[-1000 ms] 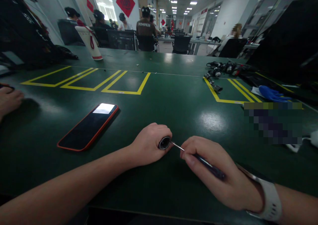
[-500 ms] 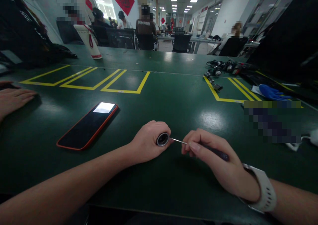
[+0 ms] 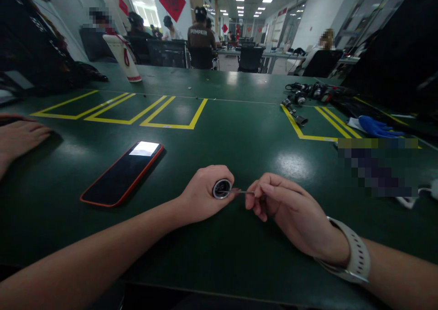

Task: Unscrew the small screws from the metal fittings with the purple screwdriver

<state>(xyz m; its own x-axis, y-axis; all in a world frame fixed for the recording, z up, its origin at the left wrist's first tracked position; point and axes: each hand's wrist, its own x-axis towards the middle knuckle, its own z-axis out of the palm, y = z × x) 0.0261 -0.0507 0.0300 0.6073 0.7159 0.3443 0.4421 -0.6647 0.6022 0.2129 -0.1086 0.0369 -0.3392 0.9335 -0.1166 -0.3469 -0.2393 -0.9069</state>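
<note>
My left hand [image 3: 198,191] is closed around a round metal-rimmed connector [image 3: 221,185], its dark open end turned up toward me. The rest of its body is hidden in my fist. My right hand [image 3: 294,205], with a pale watch strap at the wrist, pinches a thin screwdriver [image 3: 244,192] between thumb and fingers. Its metal shaft runs left over the rim, and the tip lies at the connector's opening; how deep it reaches I cannot tell. The screwdriver's handle is hidden behind my right hand.
A phone in a red case [image 3: 123,175] lies to the left on the green table [image 3: 219,250]. Another person's hand [image 3: 23,136] rests at the left edge. Several metal connectors [image 3: 301,97] and a blue glove [image 3: 376,126] lie at the right. A white cup-like container [image 3: 121,56] stands farther back.
The screwdriver has come further left, from beside the connector to across its opening. My right hand has turned, hiding the dark handle. The connector has shifted slightly left and up.
</note>
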